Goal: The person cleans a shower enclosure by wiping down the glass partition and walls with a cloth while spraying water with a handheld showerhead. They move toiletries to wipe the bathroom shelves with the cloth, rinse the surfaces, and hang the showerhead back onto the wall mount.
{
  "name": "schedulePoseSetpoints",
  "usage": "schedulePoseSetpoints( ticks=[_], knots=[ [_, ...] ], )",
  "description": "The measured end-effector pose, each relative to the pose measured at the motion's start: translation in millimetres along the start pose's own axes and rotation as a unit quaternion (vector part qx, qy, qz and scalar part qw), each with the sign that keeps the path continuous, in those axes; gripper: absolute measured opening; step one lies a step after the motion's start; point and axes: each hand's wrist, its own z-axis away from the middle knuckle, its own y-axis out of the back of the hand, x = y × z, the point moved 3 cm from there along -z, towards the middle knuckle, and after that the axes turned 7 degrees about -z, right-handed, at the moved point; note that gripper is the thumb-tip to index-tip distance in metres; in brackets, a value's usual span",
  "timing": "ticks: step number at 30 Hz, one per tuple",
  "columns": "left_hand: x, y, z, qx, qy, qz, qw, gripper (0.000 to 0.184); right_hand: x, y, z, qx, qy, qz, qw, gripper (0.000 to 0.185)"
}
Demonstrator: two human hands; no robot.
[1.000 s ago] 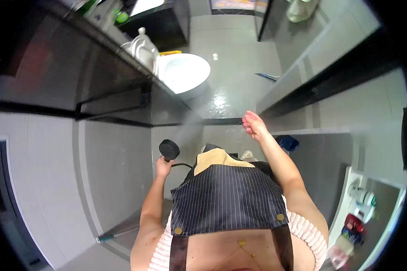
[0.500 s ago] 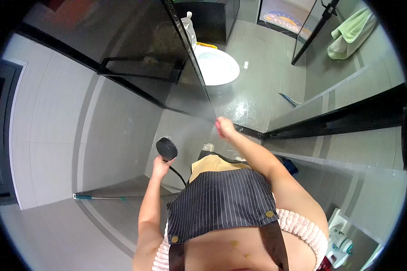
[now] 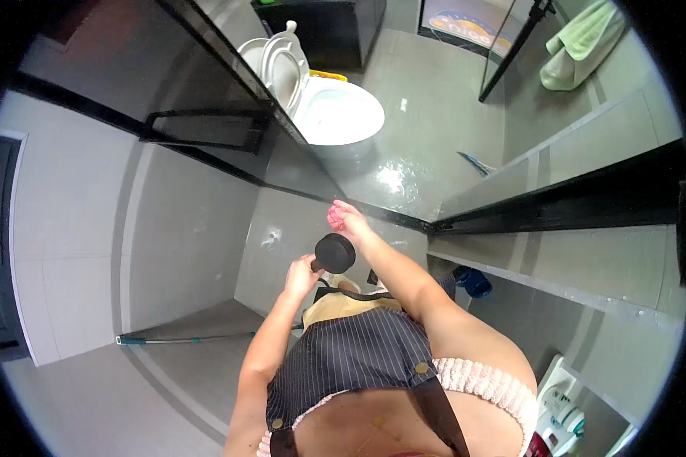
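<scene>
My left hand (image 3: 302, 277) is closed around the handle of a black shower head (image 3: 334, 254), whose round head is held in front of my apron. A hose curves away below that hand. Just beyond the shower head, my right hand (image 3: 353, 222) is closed on a small crumpled pink cloth (image 3: 334, 218); whether it is cloth or sponge is hard to make out. A black-framed glass panel (image 3: 229, 84) stands to the left of my right hand, its lower edge near my fingers.
Past the glass stands a white toilet (image 3: 341, 114) with its lid up. The wet floor (image 3: 404, 145) shines, and a blue item (image 3: 476, 163) lies there. A green towel (image 3: 579, 46) hangs at right. A long pole (image 3: 198, 340) lies at lower left, and bottles (image 3: 565, 415) stand at lower right.
My left hand has brought the shower head rightward, close to my right hand. My right hand has drawn back from the glass panel's edge. The view has shifted, showing more of the toilet.
</scene>
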Motion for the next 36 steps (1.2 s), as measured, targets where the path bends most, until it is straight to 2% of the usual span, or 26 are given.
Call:
schedulePoseSetpoints(
  ticks=[2, 3, 5, 6, 8, 9, 11, 15, 18, 20, 21, 22, 23, 24, 27, 30, 32, 34, 36],
  knots=[
    [6, -7, -7, -0.039, -0.006, 0.011, 0.999, 0.032, -1, 14, 1, -0.029, -0.031, 0.026, 0.999, 0.014],
    [7, -11, -9, -0.045, -0.007, 0.011, 0.999, 0.032, 0, 21, 1, -0.024, -0.03, 0.023, 0.999, 0.014],
    [5, -22, -15, -0.068, -0.016, -0.01, 0.998, 0.033, -1, 37, 3, 0.101, 0.038, 0.09, 0.99, 0.009],
    [3, -26, -16, -0.072, -0.015, -0.008, 0.997, 0.033, -1, 43, 6, 0.105, 0.037, 0.09, 0.99, 0.009],
    [0, -31, -17, -0.073, -0.008, 0.009, 0.997, 0.032, -6, 55, 14, 0.11, 0.106, 0.107, 0.983, 0.015],
    [-2, -33, -17, -0.074, -0.005, 0.012, 0.997, 0.032, -6, 61, 18, 0.111, 0.103, 0.109, 0.982, 0.015],
    [-9, -38, -15, -0.067, 0.015, 0.006, 0.998, 0.031, -6, 73, 27, 0.191, 0.061, 0.184, 0.962, 0.022],
    [-26, -48, -8, -0.055, 0.037, 0.04, 0.997, 0.031, -3, 71, 48, 0.173, 0.012, 0.236, 0.956, 0.026],
    [-48, -51, 3, -0.042, 0.068, 0.077, 0.994, 0.032, 8, 70, 44, 0.183, -0.07, 0.244, 0.95, 0.03],
    [-64, -42, 16, -0.025, 0.105, 0.069, 0.992, 0.028, 6, 64, 41, 0.178, -0.07, 0.339, 0.921, 0.033],
    [-76, -35, 26, -0.014, 0.123, 0.073, 0.99, 0.028, -2, 59, 42, 0.113, -0.107, 0.388, 0.909, 0.031],
    [-89, -30, 36, -0.003, 0.165, 0.099, 0.981, 0.028, 2, 81, 23, 0.143, -0.081, 0.461, 0.872, 0.03],
    [-103, -25, 48, 0.011, 0.206, 0.125, 0.971, 0.029, -4, 56, 33, 0.13, -0.098, 0.434, 0.886, 0.032],
    [-123, -23, 61, 0.026, 0.224, 0.129, 0.966, 0.029, -9, 47, 33, 0.11, -0.082, 0.479, 0.867, 0.034],
    [-203, -39, 117, 0.11, 0.354, 0.113, 0.922, 0.043, -3, 23, 25, 0.109, -0.121, 0.443, 0.882, 0.031],
    [-241, -34, 175, 0.26, 0.47, 0.179, 0.824, 0.038, 11, 5, 10, 0.061, -0.165, 0.454, 0.873, 0.029],
    [-256, -28, 203, 0.326, 0.499, 0.203, 0.777, 0.031, 26, -23, 9, 0.058, -0.162, 0.471, 0.865, 0.029],
    [-270, -23, 227, 0.424, 0.5, 0.306, 0.69, 0.025, 49, -31, -8, 0.051, -0.155, 0.427, 0.889, 0.033],
    [-283, -19, 247, 0.451, 0.508, 0.32, 0.661, 0.023, 66, -46, -18, 0.058, -0.174, 0.439, 0.879, 0.032]
  ],
)
